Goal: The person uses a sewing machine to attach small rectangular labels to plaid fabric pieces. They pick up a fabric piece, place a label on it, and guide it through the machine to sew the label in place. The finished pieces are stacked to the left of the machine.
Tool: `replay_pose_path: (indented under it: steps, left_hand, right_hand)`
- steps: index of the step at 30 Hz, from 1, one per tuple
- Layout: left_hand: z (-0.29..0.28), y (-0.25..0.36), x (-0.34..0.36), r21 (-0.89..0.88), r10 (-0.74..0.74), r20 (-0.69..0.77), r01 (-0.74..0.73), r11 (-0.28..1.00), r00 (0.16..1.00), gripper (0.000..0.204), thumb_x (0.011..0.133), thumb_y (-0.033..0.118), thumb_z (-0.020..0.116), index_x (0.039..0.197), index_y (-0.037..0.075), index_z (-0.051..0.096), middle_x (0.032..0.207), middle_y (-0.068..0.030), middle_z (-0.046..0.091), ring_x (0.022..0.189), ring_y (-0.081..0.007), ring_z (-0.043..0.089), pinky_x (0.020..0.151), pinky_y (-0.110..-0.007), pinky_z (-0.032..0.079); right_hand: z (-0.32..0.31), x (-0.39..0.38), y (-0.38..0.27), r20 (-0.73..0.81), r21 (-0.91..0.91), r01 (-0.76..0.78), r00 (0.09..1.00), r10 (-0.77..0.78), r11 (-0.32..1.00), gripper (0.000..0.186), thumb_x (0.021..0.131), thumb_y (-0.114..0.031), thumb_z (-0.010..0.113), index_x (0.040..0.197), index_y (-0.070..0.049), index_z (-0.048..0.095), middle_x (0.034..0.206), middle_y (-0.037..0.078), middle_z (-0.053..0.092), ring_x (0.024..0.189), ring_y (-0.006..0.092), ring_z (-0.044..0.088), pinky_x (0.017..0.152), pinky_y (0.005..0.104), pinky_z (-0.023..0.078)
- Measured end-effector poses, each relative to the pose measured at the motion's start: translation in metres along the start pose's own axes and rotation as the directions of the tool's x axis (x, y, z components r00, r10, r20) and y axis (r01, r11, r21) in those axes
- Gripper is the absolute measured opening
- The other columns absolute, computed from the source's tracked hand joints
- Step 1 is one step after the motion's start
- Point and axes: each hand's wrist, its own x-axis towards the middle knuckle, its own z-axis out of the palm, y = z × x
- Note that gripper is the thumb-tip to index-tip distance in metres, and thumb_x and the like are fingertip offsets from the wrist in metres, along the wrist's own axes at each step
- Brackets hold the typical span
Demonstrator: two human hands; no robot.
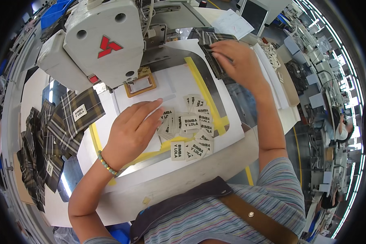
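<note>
My left hand (133,130) lies flat on the white work plate (227,134), its fingertips at the edge of a loose pile of small cream fabric labels (191,128). It holds nothing that I can see. My right hand (238,63) reaches to the far right and pinches the top piece of a stack of dark plaid fabric pieces (212,49). Behind my left hand, a white sewing machine head (101,40) stands over an orange clamp frame (140,86).
Finished plaid pieces with sewn-on labels (75,116) lie piled at the left. Yellow tape (203,91) outlines an area on the plate. White papers (234,22) and a monitor (254,12) sit at the back right. Other workstations and a person (341,130) are at the far right.
</note>
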Motion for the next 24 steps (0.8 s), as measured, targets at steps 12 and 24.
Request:
replay_pose_path:
  steps: [12, 24]
  left_hand:
    - [0.061, -0.028, 0.046, 0.149, 0.010, 0.075, -0.021, 0.989, 0.997, 0.033, 0.080, 0.002, 0.074, 0.113, 0.000, 0.068, 0.109, -0.0126, 0.071, 0.094, -0.0302, 0.069, 0.080, -0.041, 0.059]
    - [0.041, -0.036, 0.017, 0.258, 0.039, 0.021, -0.043, 0.965, 0.999, 0.019, 0.078, 0.002, 0.073, 0.097, 0.005, 0.071, 0.097, -0.0069, 0.073, 0.087, -0.0257, 0.069, 0.076, -0.038, 0.059]
  right_hand:
    - [0.066, -0.023, -0.071, 0.168, 0.004, 0.277, 0.947, -0.274, 0.961, 0.007, 0.080, -0.013, 0.074, 0.087, -0.009, 0.075, 0.088, 0.000, 0.070, 0.088, 0.0206, 0.071, 0.070, 0.0342, 0.058]
    - [0.052, -0.046, -0.050, 0.105, -0.038, 0.207, 0.974, -0.202, 0.978, 0.012, 0.077, -0.007, 0.074, 0.089, -0.007, 0.074, 0.097, 0.002, 0.073, 0.094, 0.0197, 0.071, 0.074, 0.0337, 0.060]
